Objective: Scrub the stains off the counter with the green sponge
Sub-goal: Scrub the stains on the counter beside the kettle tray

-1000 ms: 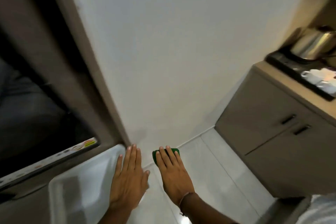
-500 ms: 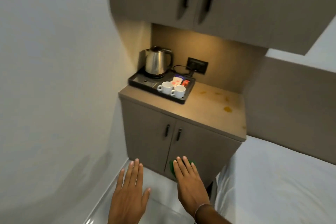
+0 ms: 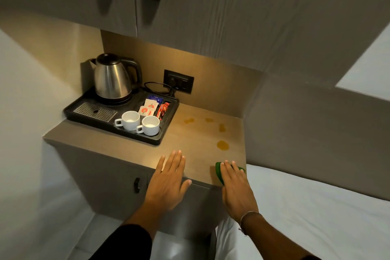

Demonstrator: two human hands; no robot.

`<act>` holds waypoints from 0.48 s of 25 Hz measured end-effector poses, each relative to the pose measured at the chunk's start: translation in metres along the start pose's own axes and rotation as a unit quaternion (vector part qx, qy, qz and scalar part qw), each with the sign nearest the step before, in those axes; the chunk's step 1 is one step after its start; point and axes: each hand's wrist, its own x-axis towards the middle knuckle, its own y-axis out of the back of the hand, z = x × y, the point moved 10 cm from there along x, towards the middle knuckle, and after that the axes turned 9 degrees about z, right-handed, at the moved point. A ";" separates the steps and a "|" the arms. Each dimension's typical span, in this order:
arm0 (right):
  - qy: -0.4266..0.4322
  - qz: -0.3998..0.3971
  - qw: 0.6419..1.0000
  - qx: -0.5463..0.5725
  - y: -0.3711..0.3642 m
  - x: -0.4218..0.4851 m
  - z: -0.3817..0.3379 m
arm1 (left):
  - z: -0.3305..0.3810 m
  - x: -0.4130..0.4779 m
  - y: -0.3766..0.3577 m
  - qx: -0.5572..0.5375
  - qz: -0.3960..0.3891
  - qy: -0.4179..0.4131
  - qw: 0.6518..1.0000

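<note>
The tan wooden counter (image 3: 196, 133) carries several yellow-orange stains; the largest stain (image 3: 222, 145) lies near its right front, smaller stains (image 3: 189, 120) sit further back. My right hand (image 3: 236, 188) holds the green sponge (image 3: 218, 172) under flat fingers at the counter's front right corner, a short way in front of the largest stain. My left hand (image 3: 168, 181) is flat with fingers apart over the front edge, holding nothing.
A black tray (image 3: 118, 131) on the counter's left holds a steel kettle (image 3: 113, 77), two white cups (image 3: 138, 122) and sachets (image 3: 150, 107). A wall socket (image 3: 179, 81) is behind. Upper cupboards (image 3: 190, 2) overhang. A white bed (image 3: 316, 207) adjoins on the right.
The view swung from the wall and floor onto the counter and came closer. Both hands, the right one still on the sponge, now reach the counter's front edge.
</note>
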 end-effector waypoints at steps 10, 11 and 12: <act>-0.073 -0.089 0.992 0.043 -0.082 0.059 0.021 | -0.053 0.105 -0.083 -0.038 -0.074 -0.015 0.996; -0.078 -0.076 0.993 0.050 -0.084 0.059 0.022 | -0.055 0.104 -0.087 -0.052 -0.071 -0.012 0.996; -0.078 -0.061 0.994 0.049 -0.082 0.060 0.021 | -0.058 0.104 -0.089 -0.058 -0.066 -0.009 0.996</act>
